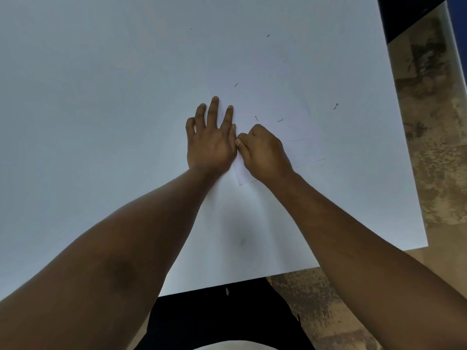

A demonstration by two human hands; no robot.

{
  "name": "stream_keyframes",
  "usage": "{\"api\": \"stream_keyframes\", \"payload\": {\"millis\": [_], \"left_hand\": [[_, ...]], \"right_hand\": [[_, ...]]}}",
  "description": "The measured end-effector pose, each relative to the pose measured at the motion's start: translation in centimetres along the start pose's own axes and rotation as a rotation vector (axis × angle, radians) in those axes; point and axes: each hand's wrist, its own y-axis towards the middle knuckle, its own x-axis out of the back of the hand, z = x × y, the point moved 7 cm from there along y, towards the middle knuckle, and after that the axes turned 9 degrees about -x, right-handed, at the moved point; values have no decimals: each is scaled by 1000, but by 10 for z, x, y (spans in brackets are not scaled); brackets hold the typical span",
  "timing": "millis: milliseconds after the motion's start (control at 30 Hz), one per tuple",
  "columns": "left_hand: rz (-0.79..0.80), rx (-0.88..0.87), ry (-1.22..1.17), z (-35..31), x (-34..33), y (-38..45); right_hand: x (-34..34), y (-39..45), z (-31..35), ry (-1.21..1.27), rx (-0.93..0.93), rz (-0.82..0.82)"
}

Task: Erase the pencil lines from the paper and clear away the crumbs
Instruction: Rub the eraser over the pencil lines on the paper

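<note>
A white sheet of paper (275, 107) lies on the white table (101, 97), hard to tell apart from it. My left hand (211, 137) lies flat on the sheet's left part, fingers spread and straight, pressing it down. Right beside it my right hand (262, 151) is curled, its fingertips pinched together on the paper; whatever it holds is hidden inside the fingers. Faint pencil lines (307, 154) run to the right of that hand. Several dark eraser crumbs (279, 120) lie scattered on the sheet and the table beyond, one at the right (335, 106).
The table's right edge (404, 147) and near edge (227, 286) drop to a mottled brown floor (439, 147). A dark object (404, 16) stands at the far right corner. My dark clothing (222, 317) shows below the near edge.
</note>
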Motion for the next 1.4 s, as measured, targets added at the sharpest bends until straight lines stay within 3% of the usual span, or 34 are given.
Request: {"api": "stream_keyframes", "payload": {"millis": [200, 300, 600, 800, 967, 1067, 1200, 1400], "left_hand": [[53, 18, -34, 1, 1, 0], [58, 20, -41, 2, 2, -1], [32, 13, -16, 1, 1, -1], [47, 29, -32, 1, 1, 0], [50, 22, -34, 1, -1, -1], [29, 17, -37, 1, 0, -1], [4, 9, -37, 0, 1, -1], [3, 11, -36, 1, 1, -1]], "right_hand": [[2, -62, -11, -47, 72, 10], [4, -81, -23, 5, 8, 71], [7, 14, -6, -6, -21, -11], [6, -31, -9, -79, 52, -39], [5, -72, -23, -66, 61, 79], [12, -47, -21, 11, -1, 125], [17, -2, -12, 129, -109, 50], [7, 4, 2, 47, -38, 88]]}}
